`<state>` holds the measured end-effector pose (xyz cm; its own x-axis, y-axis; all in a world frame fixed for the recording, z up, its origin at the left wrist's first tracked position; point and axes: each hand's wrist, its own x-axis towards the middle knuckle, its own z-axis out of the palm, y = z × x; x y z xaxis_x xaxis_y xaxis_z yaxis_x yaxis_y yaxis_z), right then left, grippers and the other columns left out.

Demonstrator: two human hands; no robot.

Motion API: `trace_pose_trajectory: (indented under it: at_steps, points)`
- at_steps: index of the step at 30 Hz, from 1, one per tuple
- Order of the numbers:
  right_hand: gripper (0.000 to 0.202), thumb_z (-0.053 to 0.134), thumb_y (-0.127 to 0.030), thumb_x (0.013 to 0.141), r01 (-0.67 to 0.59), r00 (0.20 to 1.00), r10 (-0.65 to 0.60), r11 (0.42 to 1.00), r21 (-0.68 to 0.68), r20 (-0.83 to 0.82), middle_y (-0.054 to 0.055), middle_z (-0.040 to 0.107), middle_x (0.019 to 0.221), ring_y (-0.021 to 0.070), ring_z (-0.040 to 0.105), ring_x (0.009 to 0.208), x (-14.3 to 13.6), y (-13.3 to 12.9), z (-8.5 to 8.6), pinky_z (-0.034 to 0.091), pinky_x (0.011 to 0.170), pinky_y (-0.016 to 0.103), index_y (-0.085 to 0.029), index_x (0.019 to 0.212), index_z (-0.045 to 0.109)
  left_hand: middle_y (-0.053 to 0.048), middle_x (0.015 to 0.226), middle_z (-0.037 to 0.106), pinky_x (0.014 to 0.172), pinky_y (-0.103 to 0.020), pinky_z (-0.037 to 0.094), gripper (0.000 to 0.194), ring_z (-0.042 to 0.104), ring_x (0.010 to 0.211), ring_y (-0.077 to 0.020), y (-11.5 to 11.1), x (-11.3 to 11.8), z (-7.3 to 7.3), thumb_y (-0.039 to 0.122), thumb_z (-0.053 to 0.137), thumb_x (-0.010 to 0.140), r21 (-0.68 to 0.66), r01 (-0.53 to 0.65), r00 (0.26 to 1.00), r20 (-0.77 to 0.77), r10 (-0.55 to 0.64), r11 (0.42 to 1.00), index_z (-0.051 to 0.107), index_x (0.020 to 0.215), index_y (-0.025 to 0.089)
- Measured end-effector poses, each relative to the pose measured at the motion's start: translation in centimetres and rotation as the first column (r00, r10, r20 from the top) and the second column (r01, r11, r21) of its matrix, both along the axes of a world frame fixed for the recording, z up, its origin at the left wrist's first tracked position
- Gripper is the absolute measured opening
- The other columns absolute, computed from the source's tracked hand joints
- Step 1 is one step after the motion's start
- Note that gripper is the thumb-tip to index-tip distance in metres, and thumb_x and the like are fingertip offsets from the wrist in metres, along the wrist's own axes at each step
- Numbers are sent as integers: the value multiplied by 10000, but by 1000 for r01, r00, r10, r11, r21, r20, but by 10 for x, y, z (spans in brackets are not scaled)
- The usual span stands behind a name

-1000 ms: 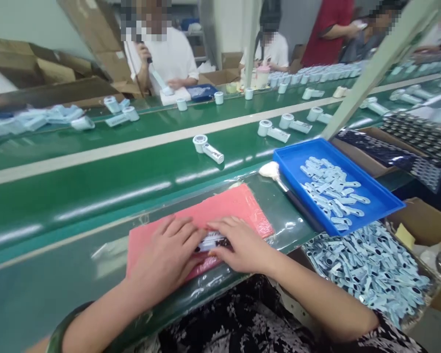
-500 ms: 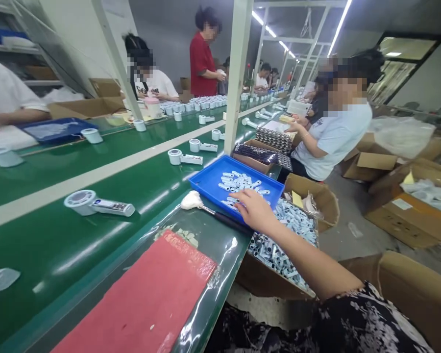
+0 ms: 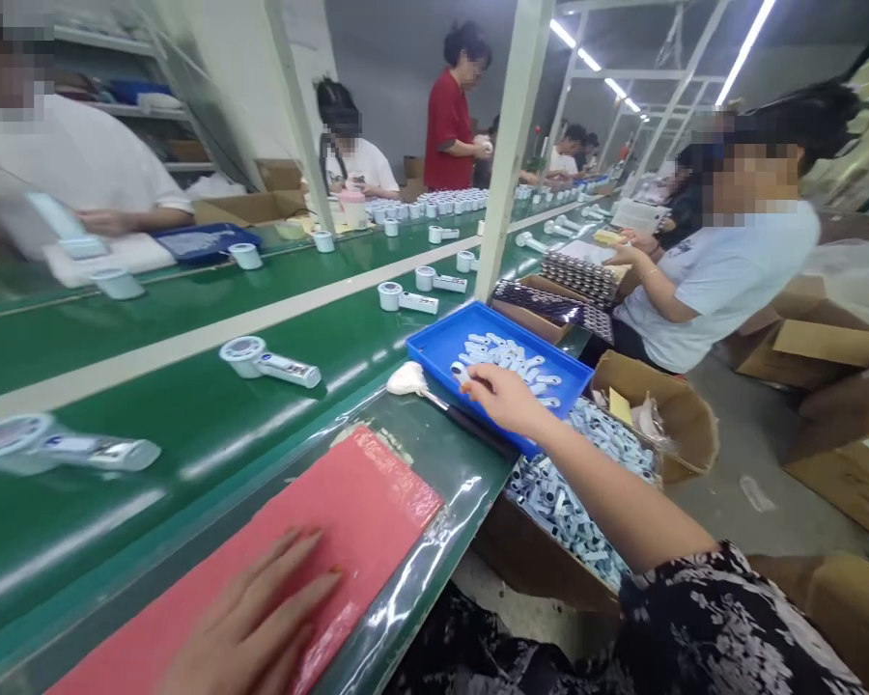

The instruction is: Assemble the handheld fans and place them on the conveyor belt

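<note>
Two bare hands, left hand (image 3: 253,618) and right hand (image 3: 505,398), with one pink mat (image 3: 377,492) and one brush (image 3: 470,422).
There are two trays: one blue tray (image 3: 434,340) right of centre, one dark tray (image 3: 207,241) at upper left. One small part (image 3: 458,371) is at the right fingertips; heaped pieces (image 3: 503,350) in the blue tray are too many for counting. Below one white stripe (image 3: 311,295), five devices with handles (image 3: 290,370) lie from left edge to middle; above it, four separate cups (image 3: 244,256).
</note>
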<state>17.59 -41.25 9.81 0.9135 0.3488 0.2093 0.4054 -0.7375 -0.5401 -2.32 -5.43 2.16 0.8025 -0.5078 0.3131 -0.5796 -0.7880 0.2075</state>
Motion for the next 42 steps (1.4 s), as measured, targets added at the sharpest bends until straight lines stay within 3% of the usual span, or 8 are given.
trace_pose_trajectory:
  at_steps: [2,5,8,14,19,26,33,42]
  points:
    - [200,480,-269,1000,-150,974,181,967,207,-140,19,721,903,135,651,789,-12,24,-3,503,759,265,-179,1040,654,-3,1543,474,1038,-440,573,483,545,1345,-288,-12,-2,5,264,467,955,-38,-39,999,19,39,999,540,1410,411]
    - [215,564,-347,945,-209,813,476,776,595,-335,38,713,908,117,618,720,-28,59,-9,497,710,258,-157,998,649,-34,1462,563,1070,-407,547,368,573,1311,-257,-21,0,13,274,470,984,-129,-112,994,0,113,985,628,1309,347]
    - [224,568,-359,934,-209,686,618,673,710,-384,37,698,878,108,584,689,-41,87,-12,490,712,266,-152,952,654,-58,1388,619,1074,-415,541,346,596,1274,-243,-26,-2,19,293,483,993,-223,-209,977,-92,192,952,605,1317,316]
    - [266,459,-213,980,-456,565,725,673,583,-395,7,671,838,125,596,734,-63,145,-10,493,730,273,-187,1176,637,-130,1334,627,914,-407,603,537,674,1040,-203,-24,-4,28,392,524,980,-632,-455,888,-370,271,627,383,1479,253]
    - [198,456,-178,971,-578,516,775,629,520,-365,-1,670,798,137,603,715,-67,190,-16,470,671,264,-207,1056,632,-86,1021,697,800,-360,579,314,654,850,-191,-6,1,28,466,589,919,-746,-534,844,-447,296,398,616,1073,194]
    - [182,469,-299,991,-583,536,749,662,470,-389,17,686,866,159,607,754,-68,194,-33,460,682,277,-215,1068,611,-80,1010,700,824,-339,537,311,645,876,-199,-3,2,30,421,628,874,-718,-605,796,-528,298,345,649,1075,185]
    - [247,465,-262,962,-696,689,712,702,150,-135,69,707,1117,242,668,993,-68,184,-38,504,862,366,-227,1139,633,-42,918,669,761,-291,483,258,594,798,-164,-5,4,33,415,637,856,-720,-626,779,-561,281,300,636,981,189]
    - [382,408,-487,958,-751,658,751,660,18,-51,45,741,1129,215,741,974,-41,182,-82,613,759,294,-308,1138,693,-44,744,624,618,-249,461,453,570,646,-135,-7,-1,26,589,557,858,-748,-630,763,-544,350,209,635,840,143]
